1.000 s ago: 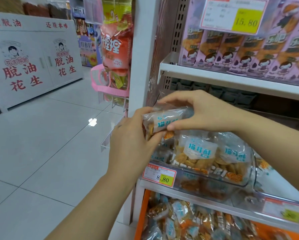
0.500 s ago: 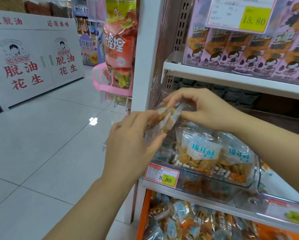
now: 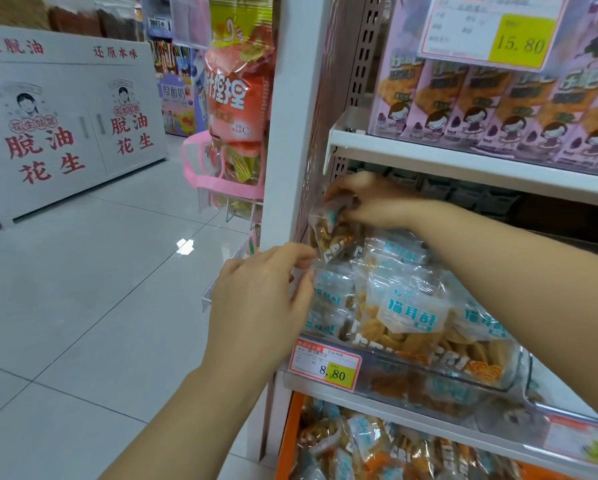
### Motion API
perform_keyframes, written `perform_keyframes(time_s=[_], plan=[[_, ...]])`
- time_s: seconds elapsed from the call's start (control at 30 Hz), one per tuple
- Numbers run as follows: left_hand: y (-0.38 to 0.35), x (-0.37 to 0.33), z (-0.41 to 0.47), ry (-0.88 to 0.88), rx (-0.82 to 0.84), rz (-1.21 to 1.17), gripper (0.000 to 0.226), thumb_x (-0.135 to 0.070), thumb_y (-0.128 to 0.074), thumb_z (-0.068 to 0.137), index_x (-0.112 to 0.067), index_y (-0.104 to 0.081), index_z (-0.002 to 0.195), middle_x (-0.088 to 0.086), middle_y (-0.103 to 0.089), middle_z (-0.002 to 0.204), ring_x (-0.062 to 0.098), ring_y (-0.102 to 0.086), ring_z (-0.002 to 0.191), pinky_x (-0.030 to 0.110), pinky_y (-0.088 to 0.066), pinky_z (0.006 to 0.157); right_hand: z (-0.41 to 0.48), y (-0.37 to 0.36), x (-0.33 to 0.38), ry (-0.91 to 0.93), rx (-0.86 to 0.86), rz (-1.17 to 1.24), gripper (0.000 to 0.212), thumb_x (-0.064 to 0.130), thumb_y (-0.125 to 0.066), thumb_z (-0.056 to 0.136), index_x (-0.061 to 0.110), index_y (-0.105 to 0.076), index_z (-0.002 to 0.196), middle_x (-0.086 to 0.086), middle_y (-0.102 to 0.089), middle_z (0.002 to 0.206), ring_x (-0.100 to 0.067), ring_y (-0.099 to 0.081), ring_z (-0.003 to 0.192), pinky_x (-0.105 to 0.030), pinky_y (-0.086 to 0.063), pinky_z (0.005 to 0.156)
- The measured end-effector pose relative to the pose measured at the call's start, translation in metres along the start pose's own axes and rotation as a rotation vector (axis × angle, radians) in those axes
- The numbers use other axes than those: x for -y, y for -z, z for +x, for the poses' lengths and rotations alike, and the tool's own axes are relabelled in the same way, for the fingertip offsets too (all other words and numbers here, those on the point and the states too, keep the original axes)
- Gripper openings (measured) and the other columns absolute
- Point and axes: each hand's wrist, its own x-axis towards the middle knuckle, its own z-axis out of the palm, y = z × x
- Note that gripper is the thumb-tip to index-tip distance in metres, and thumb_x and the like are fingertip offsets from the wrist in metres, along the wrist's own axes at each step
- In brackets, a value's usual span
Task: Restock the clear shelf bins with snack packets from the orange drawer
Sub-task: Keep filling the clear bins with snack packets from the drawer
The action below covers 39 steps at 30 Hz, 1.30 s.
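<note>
A clear shelf bin [image 3: 429, 379] on the middle shelf is heaped with transparent snack packets [image 3: 408, 313] bearing blue labels. My right hand [image 3: 370, 199] pinches one snack packet [image 3: 328, 230] by its top edge, holding it upright at the bin's back left corner. My left hand [image 3: 263, 303] is at the bin's left end, its fingertips touching a lower corner of a packet there. Below the shelf, the orange drawer [image 3: 287, 438] stands pulled out, full of the same packets [image 3: 360, 441].
A white shelf upright [image 3: 290, 133] stands just left of the bin. The shelf above [image 3: 464, 161] carries purple snack boxes and a price card. A price tag [image 3: 325, 363] is clipped on the bin's front. Hanging snack bags and a pink basket [image 3: 221, 174] are left; open tiled floor beyond.
My right hand has carried the packet up and back into the bin's rear left corner, turning it upright. My left hand has let go of it and dropped to the bin's left end.
</note>
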Motion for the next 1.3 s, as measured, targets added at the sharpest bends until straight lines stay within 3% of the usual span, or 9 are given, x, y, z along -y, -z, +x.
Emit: perform_keyframes(time_s=[0.1, 0.2, 0.3, 0.4, 0.47, 0.63, 0.8, 0.97, 1.3], plan=[[-0.001, 0.001, 0.001, -0.009, -0.008, -0.004, 0.018, -0.018, -0.068, 0.083, -0.023, -0.070, 0.099, -0.013, -0.070, 0.086, 0.004, -0.055, 0.068, 0.038, -0.054, 0.072, 0.009, 0.000, -0.007, -0.058, 0.018, 0.015, 0.020, 0.004, -0.056, 0.088, 0.012, -0.063, 0.105, 0.000, -0.061, 0.105, -0.016, -0.055, 0.101, -0.027, -0.044, 0.083], [-0.002, 0.003, 0.000, -0.014, -0.006, -0.002, 0.019, -0.017, -0.070, 0.082, -0.023, -0.070, 0.099, -0.014, -0.070, 0.084, 0.000, -0.049, 0.067, 0.037, -0.054, 0.069, 0.016, -0.001, -0.017, -0.137, -0.030, -0.014, 0.018, 0.014, -0.066, 0.084, 0.013, -0.063, 0.102, 0.001, -0.059, 0.098, -0.018, -0.056, 0.096, -0.024, -0.041, 0.072], [-0.002, 0.003, -0.002, -0.016, 0.003, 0.010, 0.019, -0.017, -0.070, 0.081, -0.025, -0.070, 0.099, -0.014, -0.070, 0.083, -0.001, -0.047, 0.067, 0.037, -0.054, 0.068, 0.022, -0.009, -0.022, -0.255, -0.166, -0.077, 0.016, 0.018, -0.069, 0.083, 0.015, -0.061, 0.097, 0.000, -0.060, 0.091, -0.018, -0.058, 0.086, -0.027, -0.046, 0.067], [-0.002, 0.004, -0.002, -0.024, 0.005, 0.006, 0.019, -0.017, -0.070, 0.081, -0.024, -0.070, 0.099, -0.014, -0.070, 0.083, -0.002, -0.048, 0.067, 0.038, -0.055, 0.067, 0.019, -0.013, -0.025, -0.296, -0.310, -0.148, 0.016, 0.016, -0.065, 0.083, 0.017, -0.049, 0.080, 0.000, -0.052, 0.079, -0.020, -0.053, 0.077, -0.027, -0.036, 0.058], [-0.002, 0.004, -0.002, -0.033, 0.002, 0.006, 0.020, -0.017, -0.070, 0.081, -0.024, -0.070, 0.099, -0.014, -0.070, 0.084, -0.003, -0.047, 0.068, 0.037, -0.055, 0.068, 0.016, -0.010, -0.028, -0.268, -0.254, -0.135, 0.020, 0.024, -0.069, 0.082, 0.015, -0.054, 0.092, 0.000, -0.051, 0.086, -0.020, -0.050, 0.081, -0.026, -0.033, 0.062], [-0.003, 0.002, -0.002, -0.032, 0.016, 0.001, 0.019, -0.017, -0.069, 0.083, -0.024, -0.069, 0.101, -0.015, -0.070, 0.086, -0.003, -0.048, 0.070, 0.035, -0.053, 0.071, 0.006, -0.007, -0.022, -0.197, -0.200, -0.022, 0.068, 0.040, -0.079, 0.071, 0.017, -0.046, 0.126, 0.005, -0.047, 0.116, -0.014, -0.048, 0.105, -0.029, -0.042, 0.088], [-0.003, -0.001, -0.004, -0.045, 0.036, 0.006, 0.020, -0.018, -0.069, 0.083, -0.024, -0.069, 0.102, -0.015, -0.070, 0.087, -0.001, -0.055, 0.070, 0.032, -0.052, 0.070, 0.000, -0.006, -0.018, -0.251, -0.136, -0.057, 0.062, 0.028, -0.085, 0.064, 0.025, -0.049, 0.115, 0.002, -0.054, 0.111, -0.009, -0.055, 0.080, -0.026, -0.042, 0.062], [-0.005, -0.005, -0.003, -0.054, 0.040, 0.005, 0.020, -0.017, -0.070, 0.082, -0.024, -0.069, 0.102, -0.013, -0.071, 0.088, 0.007, -0.065, 0.072, 0.035, -0.054, 0.069, 0.008, -0.011, -0.013, -0.291, -0.025, -0.301, 0.094, 0.039, -0.087, 0.058, 0.023, -0.039, 0.137, -0.006, -0.044, 0.136, -0.028, -0.045, 0.121, -0.037, -0.045, 0.095], [-0.005, -0.002, -0.003, -0.042, 0.047, 0.023, 0.022, -0.019, -0.069, 0.083, -0.026, -0.068, 0.103, -0.015, -0.071, 0.089, 0.004, -0.064, 0.073, 0.031, -0.050, 0.070, 0.012, -0.023, -0.014, -0.340, -0.202, -0.519, 0.082, 0.045, -0.087, 0.057, 0.010, -0.051, 0.121, -0.012, -0.053, 0.122, -0.031, -0.048, 0.116, -0.042, -0.044, 0.098]])
